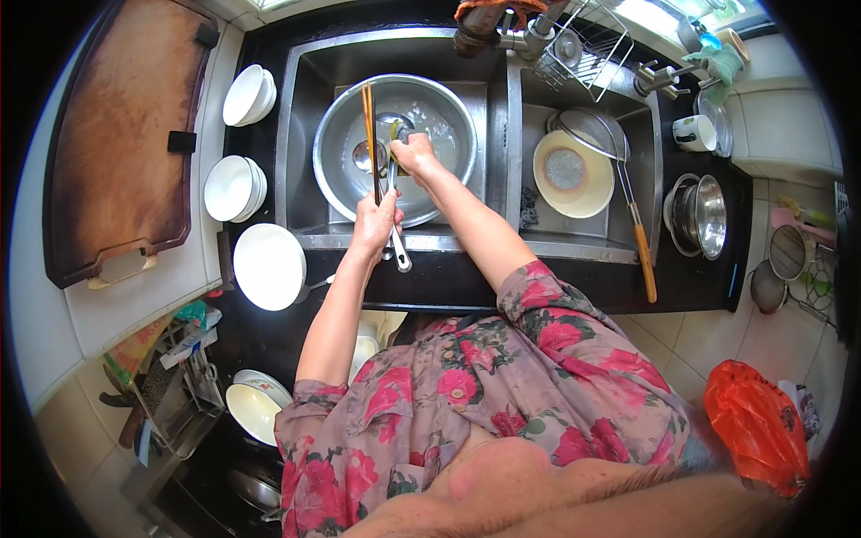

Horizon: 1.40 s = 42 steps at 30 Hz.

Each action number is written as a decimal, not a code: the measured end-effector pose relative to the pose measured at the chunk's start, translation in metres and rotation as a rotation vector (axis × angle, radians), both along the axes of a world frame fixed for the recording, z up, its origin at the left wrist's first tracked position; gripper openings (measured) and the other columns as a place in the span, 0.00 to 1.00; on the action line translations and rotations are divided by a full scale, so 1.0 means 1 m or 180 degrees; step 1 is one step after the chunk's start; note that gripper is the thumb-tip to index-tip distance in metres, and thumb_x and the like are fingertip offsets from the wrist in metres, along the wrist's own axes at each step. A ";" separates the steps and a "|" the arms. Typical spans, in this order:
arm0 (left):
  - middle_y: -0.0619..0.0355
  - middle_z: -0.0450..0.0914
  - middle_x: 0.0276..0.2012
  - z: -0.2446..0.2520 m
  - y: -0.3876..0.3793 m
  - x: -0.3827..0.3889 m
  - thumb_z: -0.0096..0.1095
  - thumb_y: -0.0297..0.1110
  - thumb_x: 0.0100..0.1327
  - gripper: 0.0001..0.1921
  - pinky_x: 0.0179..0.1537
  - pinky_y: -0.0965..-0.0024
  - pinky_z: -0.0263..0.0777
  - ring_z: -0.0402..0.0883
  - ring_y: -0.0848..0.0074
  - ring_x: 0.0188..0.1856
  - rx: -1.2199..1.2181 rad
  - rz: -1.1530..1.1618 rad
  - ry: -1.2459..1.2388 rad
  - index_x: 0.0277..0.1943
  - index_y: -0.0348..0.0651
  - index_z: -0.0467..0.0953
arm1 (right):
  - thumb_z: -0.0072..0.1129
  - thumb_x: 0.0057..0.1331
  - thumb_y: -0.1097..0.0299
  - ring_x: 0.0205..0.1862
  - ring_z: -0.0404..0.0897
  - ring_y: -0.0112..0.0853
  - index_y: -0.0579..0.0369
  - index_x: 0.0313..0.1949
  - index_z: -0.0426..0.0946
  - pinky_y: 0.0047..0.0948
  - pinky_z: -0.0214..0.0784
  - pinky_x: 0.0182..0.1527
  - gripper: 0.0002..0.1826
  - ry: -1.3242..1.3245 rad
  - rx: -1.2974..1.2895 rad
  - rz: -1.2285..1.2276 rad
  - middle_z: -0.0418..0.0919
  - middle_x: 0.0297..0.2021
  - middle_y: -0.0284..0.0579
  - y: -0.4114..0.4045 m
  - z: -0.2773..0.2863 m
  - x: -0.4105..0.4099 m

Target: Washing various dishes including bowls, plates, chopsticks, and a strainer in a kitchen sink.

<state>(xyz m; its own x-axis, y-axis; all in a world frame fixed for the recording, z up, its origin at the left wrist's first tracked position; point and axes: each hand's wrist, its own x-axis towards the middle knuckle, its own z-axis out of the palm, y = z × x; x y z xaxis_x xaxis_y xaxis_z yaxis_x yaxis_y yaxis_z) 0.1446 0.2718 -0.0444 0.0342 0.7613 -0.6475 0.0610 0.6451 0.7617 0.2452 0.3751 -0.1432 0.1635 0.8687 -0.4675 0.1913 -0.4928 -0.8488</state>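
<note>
Over a large round metal basin (325,168) in the left sink bowl, both my hands are at work. My left hand (375,223) grips a bundle of chopsticks (368,124) and long-handled metal utensils together. A perforated handle end (402,259) sticks out below that hand. Among the utensil heads I see a round metal spoon (365,156) and a ladle (389,118). My right hand (415,156) is closed around a green and dark scrubbing pad (399,130), pressed against the utensils. My fingers hide much of the pad. Cloudy water (437,128) lies in the basin.
In the right sink bowl sit a cream bowl (541,185) and a wood-handled strainer (592,131). White bowls (232,188) and a white plate (269,267) line the left counter; metal bowls (712,216) stand at right. A faucet (535,40) and wire rack (609,50) are behind.
</note>
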 end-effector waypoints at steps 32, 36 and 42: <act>0.66 0.64 0.17 0.008 0.000 -0.041 0.49 0.45 0.67 0.17 0.14 0.79 0.56 0.62 0.84 0.14 -0.1007 0.0778 -0.1772 0.49 0.40 0.67 | 0.50 0.63 0.60 0.47 0.76 0.46 0.58 0.46 0.75 0.43 0.69 0.49 0.17 -0.3151 0.0502 0.1705 0.77 0.42 0.57 0.038 -0.064 0.045; 0.64 0.66 0.19 -0.014 0.014 -0.043 0.49 0.44 0.67 0.17 0.16 0.78 0.59 0.64 0.83 0.15 -0.0977 0.0838 -0.2076 0.50 0.40 0.67 | 0.49 0.65 0.62 0.43 0.78 0.46 0.58 0.47 0.74 0.45 0.75 0.42 0.16 -0.1058 -0.0908 0.2421 0.78 0.42 0.52 0.032 -0.060 0.027; 0.63 0.70 0.21 -0.015 0.030 -0.036 0.46 0.45 0.67 0.16 0.17 0.75 0.63 0.68 0.81 0.17 -0.0717 0.0708 -0.1066 0.46 0.41 0.69 | 0.46 0.67 0.59 0.38 0.78 0.35 0.60 0.42 0.73 0.43 0.74 0.39 0.16 0.2418 -0.1342 0.0749 0.78 0.36 0.47 0.004 0.002 0.009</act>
<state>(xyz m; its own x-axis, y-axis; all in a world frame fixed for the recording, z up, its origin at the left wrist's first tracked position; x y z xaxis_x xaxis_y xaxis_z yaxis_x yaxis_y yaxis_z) 0.1083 0.3020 -0.0598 0.1216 0.6153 -0.7789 -0.3233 0.7665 0.5550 0.2542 0.3795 -0.1407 -0.4802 0.5726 -0.6645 -0.2125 -0.8109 -0.5453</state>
